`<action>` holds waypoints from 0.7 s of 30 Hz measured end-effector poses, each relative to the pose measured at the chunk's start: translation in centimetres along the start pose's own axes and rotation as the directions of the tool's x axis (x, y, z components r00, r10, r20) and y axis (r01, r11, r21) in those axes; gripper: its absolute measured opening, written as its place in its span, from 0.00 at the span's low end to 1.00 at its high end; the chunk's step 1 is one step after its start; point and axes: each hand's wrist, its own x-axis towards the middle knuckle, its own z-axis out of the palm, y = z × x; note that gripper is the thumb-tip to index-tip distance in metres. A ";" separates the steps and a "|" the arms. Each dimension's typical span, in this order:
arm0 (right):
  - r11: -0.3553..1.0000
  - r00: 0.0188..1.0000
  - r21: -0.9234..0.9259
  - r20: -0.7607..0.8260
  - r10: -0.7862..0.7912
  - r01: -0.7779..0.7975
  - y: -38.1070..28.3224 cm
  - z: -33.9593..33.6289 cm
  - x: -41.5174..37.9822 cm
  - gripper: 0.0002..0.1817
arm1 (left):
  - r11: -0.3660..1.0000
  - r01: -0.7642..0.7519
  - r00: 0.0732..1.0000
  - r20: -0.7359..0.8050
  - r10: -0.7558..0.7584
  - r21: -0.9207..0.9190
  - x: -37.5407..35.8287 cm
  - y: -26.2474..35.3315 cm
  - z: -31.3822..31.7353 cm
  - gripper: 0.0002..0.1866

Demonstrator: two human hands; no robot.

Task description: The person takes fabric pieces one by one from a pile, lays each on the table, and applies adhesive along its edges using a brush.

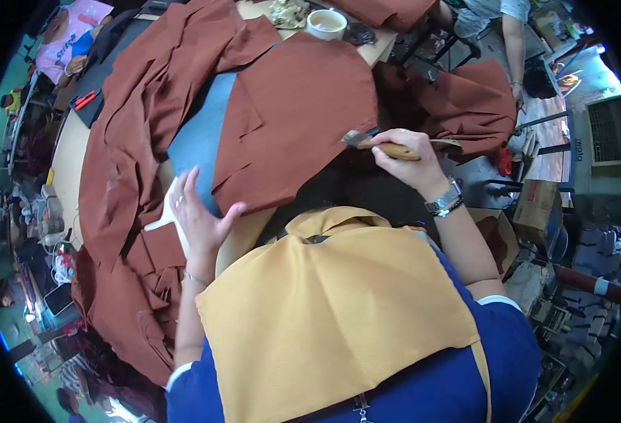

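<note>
My right hand [407,161] is closed around the wooden handle of a brush [398,151], whose bristle end lies at the right edge of a reddish-brown leather piece [303,113]. That piece rests on the table, partly over a blue surface [201,134]. My left hand [201,211] is raised near the piece's lower left corner, fingers apart and holding nothing. A long crumpled brown sheet [131,141] runs along the left side, beside this hand.
A white cup [326,25] stands at the table's far edge. Red-handled scissors [85,100] lie at the upper left. More brown material [472,109] hangs at the right, near another person's arm [514,56]. A cardboard box [536,210] is lower right.
</note>
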 end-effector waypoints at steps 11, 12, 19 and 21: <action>0.994 0.995 -0.058 0.013 0.098 -0.097 -1.0 0.4 -0.1 0.09 | 0.969 0.113 0.984 0.159 -0.079 -0.222 -3.2 -1.1 3.8 0.11; 0.994 0.995 -0.055 0.010 0.098 -0.097 -1.0 0.4 -0.1 0.09 | 0.841 0.248 0.967 0.180 -0.183 -0.481 -2.7 -0.8 4.4 0.09; 0.991 0.995 -0.088 -0.001 0.097 -0.097 -0.5 0.6 -0.3 0.10 | -0.482 0.494 0.727 0.648 -0.228 -0.724 1.7 3.8 1.4 0.11; 0.992 0.995 -0.079 -0.015 0.098 -0.099 -0.5 0.7 -0.3 0.10 | -0.748 0.432 0.813 0.577 0.080 -0.505 1.5 1.7 0.4 0.13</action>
